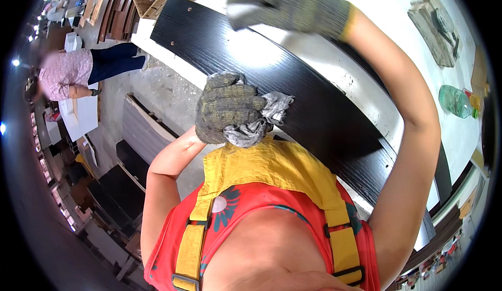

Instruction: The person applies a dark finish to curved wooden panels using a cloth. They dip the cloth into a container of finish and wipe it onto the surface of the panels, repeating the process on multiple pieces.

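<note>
**One black board (314, 108), one grey rag (278, 107)**

We note our left hand (226, 108) fisted over the board's near edge, close to our chest; gloved fingers closed tight around the rag, its crumpled ends poking out. Our right arm swings wide, elbow bent, bringing the gloved right hand (293, 3) to the board's far side. Fingers curled, a blurred whitish patch beside them; we cannot tell whether they hold anything.

Board: glossy, small holes near its ends, lying slantwise on a white surface (342, 76). Green bottle (454, 101) off right. Leftward, a co-worker (76, 69) stands on grey floor (172, 76).
</note>
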`<state>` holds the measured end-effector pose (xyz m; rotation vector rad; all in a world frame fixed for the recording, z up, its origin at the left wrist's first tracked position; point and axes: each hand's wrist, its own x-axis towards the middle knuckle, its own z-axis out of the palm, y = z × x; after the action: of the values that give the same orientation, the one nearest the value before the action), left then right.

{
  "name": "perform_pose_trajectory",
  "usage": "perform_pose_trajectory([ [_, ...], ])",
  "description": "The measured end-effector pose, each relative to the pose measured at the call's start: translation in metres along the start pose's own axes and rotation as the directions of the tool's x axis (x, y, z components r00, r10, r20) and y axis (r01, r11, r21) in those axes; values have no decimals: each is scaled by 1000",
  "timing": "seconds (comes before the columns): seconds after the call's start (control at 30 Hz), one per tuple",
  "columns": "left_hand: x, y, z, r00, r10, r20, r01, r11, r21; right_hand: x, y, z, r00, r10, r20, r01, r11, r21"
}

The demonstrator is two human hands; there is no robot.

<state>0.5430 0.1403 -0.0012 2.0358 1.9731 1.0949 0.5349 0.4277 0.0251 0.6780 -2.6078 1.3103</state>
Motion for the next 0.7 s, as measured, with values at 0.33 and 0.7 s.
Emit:
perform_pose_trajectory([
  [0.33,-4,-5,5,997,77,0,-77,997,-8,-94,-61,-38,994,74,86,-52,972,-228],
  [0.7,-10,-9,10,992,126,-26,-128,988,-91,127,30,16,996,-85,-2,84,988,-128],
])
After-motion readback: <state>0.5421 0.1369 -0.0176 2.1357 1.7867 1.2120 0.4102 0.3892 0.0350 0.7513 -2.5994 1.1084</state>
